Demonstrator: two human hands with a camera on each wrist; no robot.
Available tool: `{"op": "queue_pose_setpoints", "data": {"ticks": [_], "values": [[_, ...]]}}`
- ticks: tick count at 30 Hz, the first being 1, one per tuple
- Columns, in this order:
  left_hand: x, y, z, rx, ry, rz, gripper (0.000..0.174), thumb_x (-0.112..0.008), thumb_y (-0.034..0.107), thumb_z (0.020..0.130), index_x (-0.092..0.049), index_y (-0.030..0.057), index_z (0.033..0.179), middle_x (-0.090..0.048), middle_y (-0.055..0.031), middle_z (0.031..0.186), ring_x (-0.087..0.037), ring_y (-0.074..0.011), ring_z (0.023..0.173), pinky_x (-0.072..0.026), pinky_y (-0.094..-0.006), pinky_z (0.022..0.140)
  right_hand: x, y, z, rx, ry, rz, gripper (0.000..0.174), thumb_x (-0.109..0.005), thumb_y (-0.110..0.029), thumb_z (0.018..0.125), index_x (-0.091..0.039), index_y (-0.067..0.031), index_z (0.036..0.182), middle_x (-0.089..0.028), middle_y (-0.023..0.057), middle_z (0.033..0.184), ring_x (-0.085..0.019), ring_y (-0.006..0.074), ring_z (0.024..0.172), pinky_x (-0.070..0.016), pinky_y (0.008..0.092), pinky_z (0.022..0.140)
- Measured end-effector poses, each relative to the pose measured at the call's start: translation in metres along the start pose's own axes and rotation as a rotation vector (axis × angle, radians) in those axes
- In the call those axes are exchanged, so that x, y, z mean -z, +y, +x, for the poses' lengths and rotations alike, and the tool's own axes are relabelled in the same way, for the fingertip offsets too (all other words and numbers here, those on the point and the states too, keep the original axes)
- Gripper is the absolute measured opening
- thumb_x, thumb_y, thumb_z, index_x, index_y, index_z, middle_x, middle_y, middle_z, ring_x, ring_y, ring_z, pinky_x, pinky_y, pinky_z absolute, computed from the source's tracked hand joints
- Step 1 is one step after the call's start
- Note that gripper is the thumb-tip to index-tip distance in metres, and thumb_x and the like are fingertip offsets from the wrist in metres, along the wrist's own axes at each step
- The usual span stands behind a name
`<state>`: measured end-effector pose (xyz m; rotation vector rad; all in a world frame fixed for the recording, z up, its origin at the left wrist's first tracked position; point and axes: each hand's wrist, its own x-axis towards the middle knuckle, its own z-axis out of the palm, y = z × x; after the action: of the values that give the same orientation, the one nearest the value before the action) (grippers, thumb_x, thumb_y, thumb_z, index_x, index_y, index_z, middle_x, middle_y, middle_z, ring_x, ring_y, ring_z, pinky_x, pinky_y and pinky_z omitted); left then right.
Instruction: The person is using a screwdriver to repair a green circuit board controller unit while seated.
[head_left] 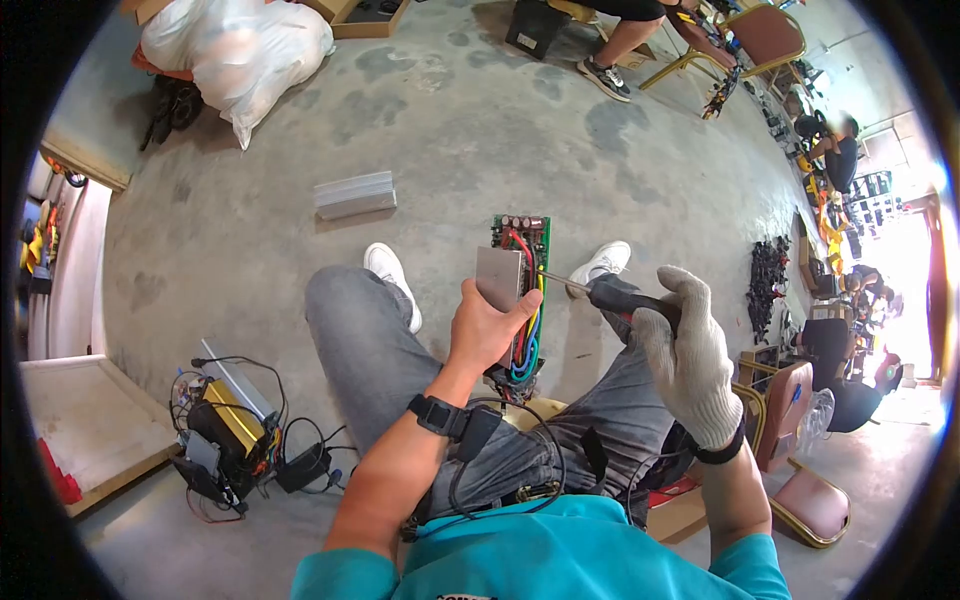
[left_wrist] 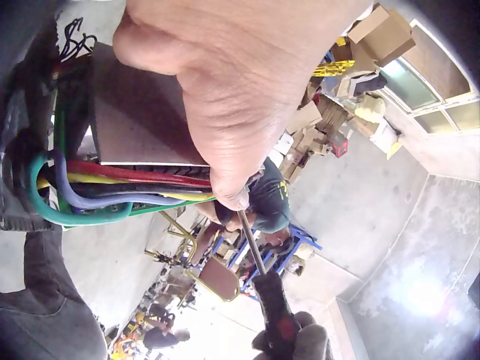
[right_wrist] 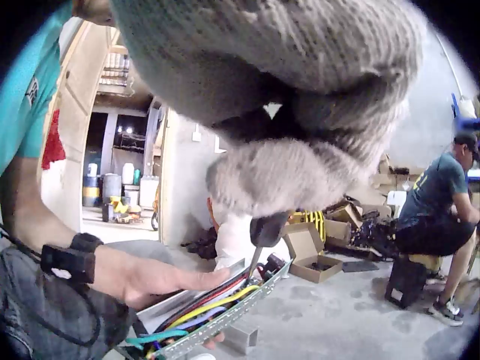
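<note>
My bare left hand (head_left: 482, 328) grips a green circuit board (head_left: 523, 222) with a flat grey metal plate (head_left: 497, 272) on it, above my lap. Red, yellow, blue and green wires (left_wrist: 135, 177) run along the board's side and loop at its near end. In a knitted glove, my right hand (head_left: 688, 365) holds a screwdriver (head_left: 622, 298) by its dark handle. The screwdriver's shaft (left_wrist: 253, 241) points at the board's wired side, its tip close to my left thumb. In the right wrist view, the gloved fingers (right_wrist: 285, 176) curl round the handle and hide most of it.
An aluminium housing (head_left: 356, 195) lies on the concrete floor ahead. To the left, a cabled electronic assembly (head_left: 235, 420) sits near a wooden-edged board (head_left: 95, 420). White sacks (head_left: 235, 55) stand at the back left. Chairs (head_left: 800, 440) and other people are on the right.
</note>
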<state>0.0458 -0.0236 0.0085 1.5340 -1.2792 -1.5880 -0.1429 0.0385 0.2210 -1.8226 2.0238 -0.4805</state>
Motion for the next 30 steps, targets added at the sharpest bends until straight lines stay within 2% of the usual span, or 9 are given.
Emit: {"op": "queue_pose_setpoints", "data": {"ticks": [2,4,8,11,13,17,20,25,30], "values": [[-0.001,-0.002,0.001,-0.006,0.007,0.003,0.106,-0.083,0.076,0.077,-0.049,-0.0116,0.125,-0.072,-0.0261,0.113,-0.073,-0.0357,0.106,-0.0575,-0.0425,0.091,0.000,-0.001,0.001,-0.144,-0.032,0.054,0.051,-0.071,0.000,0.094,-0.046,-0.0003,0.138,-0.064,0.0214,0.120,-0.070,0.0352,0.104,-0.0559,0.0410,0.093],[-0.001,-0.004,0.001,-0.006,0.013,0.006,0.105,-0.083,0.076,0.077,-0.049,-0.0119,0.125,-0.072,-0.0260,0.113,-0.073,-0.0354,0.106,-0.0576,-0.0424,0.091,-0.003,0.002,0.001,0.198,0.058,-0.064,0.051,-0.071,0.000,0.095,-0.046,0.0004,0.139,-0.064,0.0225,0.120,-0.071,0.0352,0.104,-0.0560,0.0409,0.092],[-0.003,-0.005,0.001,-0.013,0.023,-0.009,0.107,-0.082,0.076,0.078,-0.048,-0.0123,0.126,-0.072,-0.0258,0.113,-0.074,-0.0351,0.106,-0.0577,-0.0420,0.091,-0.004,0.008,0.000,0.219,0.047,-0.027,0.050,-0.071,-0.003,0.096,-0.046,0.0000,0.139,-0.064,0.0223,0.118,-0.070,0.0357,0.104,-0.0560,0.0401,0.092],[-0.004,-0.009,0.002,-0.025,0.032,-0.045,0.107,-0.083,0.076,0.078,-0.047,-0.0125,0.128,-0.072,-0.0259,0.113,-0.074,-0.0352,0.105,-0.0577,-0.0417,0.091,0.001,-0.004,0.000,-0.191,-0.066,0.099,0.051,-0.072,-0.003,0.095,-0.046,0.0002,0.139,-0.062,0.0224,0.121,-0.070,0.0344,0.106,-0.0562,0.0395,0.092],[-0.004,-0.012,0.003,-0.026,0.037,-0.059,0.107,-0.083,0.075,0.078,-0.047,-0.0125,0.128,-0.072,-0.0260,0.113,-0.074,-0.0351,0.105,-0.0577,-0.0415,0.091,-0.007,0.002,-0.003,0.118,0.034,0.082,0.050,-0.071,-0.005,0.097,-0.045,0.0004,0.140,-0.063,0.0224,0.121,-0.070,0.0328,0.106,-0.0565,0.0393,0.092],[-0.003,-0.007,0.001,-0.037,0.041,-0.034,0.108,-0.082,0.077,0.078,-0.047,-0.0124,0.128,-0.072,-0.0259,0.113,-0.074,-0.0351,0.105,-0.0578,-0.0415,0.091,-0.007,0.011,-0.003,0.193,0.049,0.019,0.054,-0.071,-0.006,0.096,-0.045,0.0007,0.142,-0.063,0.0225,0.122,-0.070,0.0313,0.106,-0.0566,0.0400,0.092],[-0.003,-0.009,0.001,-0.037,0.034,-0.042,0.103,-0.083,0.073,0.080,-0.049,-0.0113,0.128,-0.071,-0.0225,0.114,-0.071,-0.0299,0.106,-0.0570,-0.0389,0.091,-0.004,0.001,-0.003,-0.185,0.000,0.158,0.053,-0.070,-0.005,0.097,-0.044,0.0009,0.142,-0.063,0.0223,0.122,-0.070,0.0325,0.106,-0.0564,0.0400,0.093],[-0.004,-0.012,0.002,-0.056,0.038,-0.044,0.109,-0.080,0.079,0.077,-0.048,-0.0123,0.127,-0.071,-0.0256,0.112,-0.073,-0.0350,0.104,-0.0576,-0.0412,0.090,-0.010,0.017,-0.001,0.258,0.078,0.008,0.051,-0.068,-0.008,0.099,-0.043,0.0026,0.142,-0.066,0.0236,0.117,-0.071,0.0330,0.103,-0.0561,0.0406,0.092],[-0.004,-0.015,0.003,-0.055,0.040,-0.053,0.108,-0.080,0.080,0.077,-0.048,-0.0120,0.125,-0.071,-0.0255,0.112,-0.073,-0.0348,0.105,-0.0575,-0.0415,0.090,-0.010,0.004,-0.007,-0.068,0.021,0.130,0.052,-0.068,-0.005,0.097,-0.043,0.0020,0.142,-0.067,0.0241,0.118,-0.071,0.0350,0.102,-0.0559,0.0414,0.094]]}}
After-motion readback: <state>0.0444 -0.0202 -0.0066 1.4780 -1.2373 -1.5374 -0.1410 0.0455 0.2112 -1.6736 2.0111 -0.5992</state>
